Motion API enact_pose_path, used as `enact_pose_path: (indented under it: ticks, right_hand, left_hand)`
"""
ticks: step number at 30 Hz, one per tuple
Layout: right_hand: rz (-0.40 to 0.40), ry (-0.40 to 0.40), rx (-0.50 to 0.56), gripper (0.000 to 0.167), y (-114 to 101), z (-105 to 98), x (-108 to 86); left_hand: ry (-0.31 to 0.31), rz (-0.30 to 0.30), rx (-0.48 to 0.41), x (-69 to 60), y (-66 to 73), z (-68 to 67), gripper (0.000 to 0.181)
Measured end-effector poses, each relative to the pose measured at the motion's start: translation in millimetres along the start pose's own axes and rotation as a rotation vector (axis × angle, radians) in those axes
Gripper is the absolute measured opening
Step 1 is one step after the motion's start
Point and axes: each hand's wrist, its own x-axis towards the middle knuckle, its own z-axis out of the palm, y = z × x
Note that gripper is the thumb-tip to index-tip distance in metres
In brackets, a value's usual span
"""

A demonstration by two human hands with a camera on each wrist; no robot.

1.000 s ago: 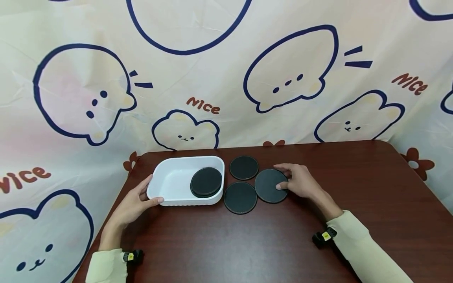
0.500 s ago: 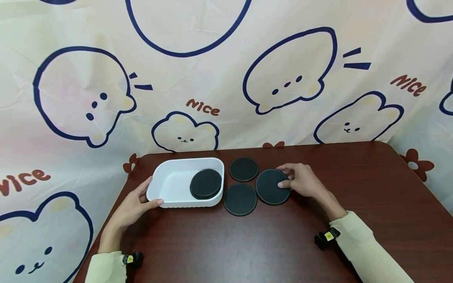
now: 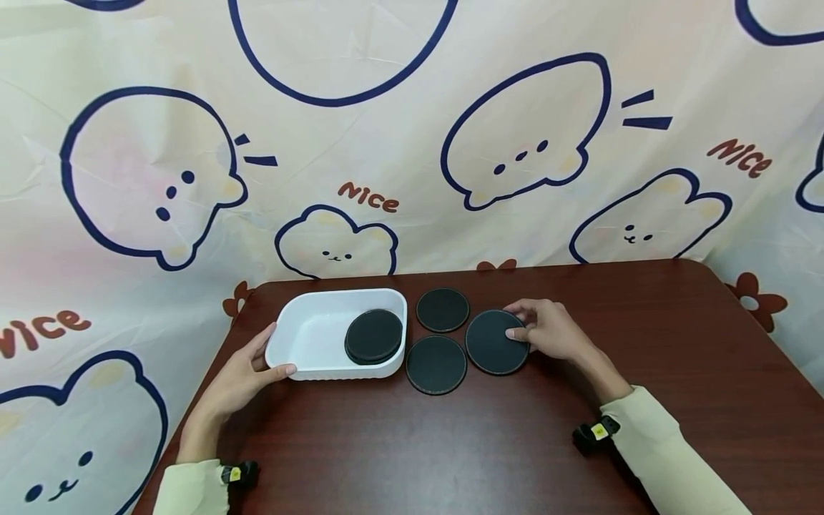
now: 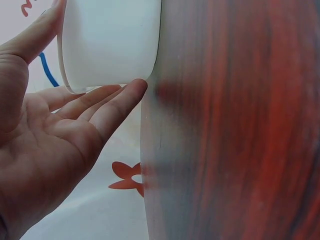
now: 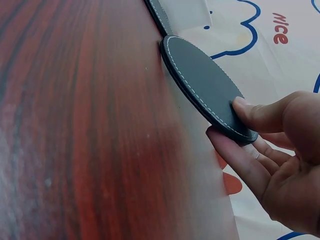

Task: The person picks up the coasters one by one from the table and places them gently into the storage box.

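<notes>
A white rectangular plastic container stands at the left of the table, with my left hand gripping its left end between thumb and fingers. Inside, toward its right end, lies a small stack of round black coasters. Two more coasters lie flat beside the container, a rear coaster and a front coaster. My right hand pinches the right edge of another black coaster, thumb on top and fingers underneath. Light stitching runs round its rim in the right wrist view; whether it is doubled I cannot tell.
The dark reddish-brown wooden table stretches in front of and to the right of the coasters. Behind its back edge hangs a cream cloth printed with cartoon animals. Black straps with small cameras sit on both wrists.
The coaster in my right hand has shifted slightly right, away from the two coasters on the table. My left hand keeps its grip on the container, and the view has tipped a little upward.
</notes>
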Motion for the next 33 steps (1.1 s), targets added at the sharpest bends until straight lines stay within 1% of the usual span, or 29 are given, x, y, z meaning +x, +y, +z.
enact_pose_path:
  ticks: [8, 13, 18, 22, 26, 33]
  right_hand:
    - [0.000, -0.020, 0.037, 0.039, -1.2, -3.0, -1.0]
    - [0.007, -0.045, 0.097, 0.038, -0.7, -2.6, -1.2]
    - [0.023, -0.094, 0.176, 0.041, -1.6, -2.8, -0.5]
    - [0.044, -0.138, 0.265, 0.046, -2.2, -5.3, 0.0]
    - [0.073, -0.164, 0.347, 0.050, -2.4, -7.7, 0.5]
    - [0.088, -0.190, 0.479, 0.055, -4.5, -9.4, 0.0]
  left_hand:
    - [-0.001, -0.003, 0.002, -0.2, 0.0, -0.1, 0.105]
    - [-0.001, -0.007, -0.002, -0.5, -1.1, 0.3, 0.105]
    - [-0.001, -0.005, 0.000, -0.5, -1.2, 0.3, 0.105]
    - [0.000, 0.002, -0.001, -0.3, -0.6, 0.4, 0.105]
    - [0.003, 0.009, -0.002, 0.5, -0.2, 1.0, 0.105]
    - [0.002, 0.013, -0.005, 0.9, -0.2, 1.1, 0.105]
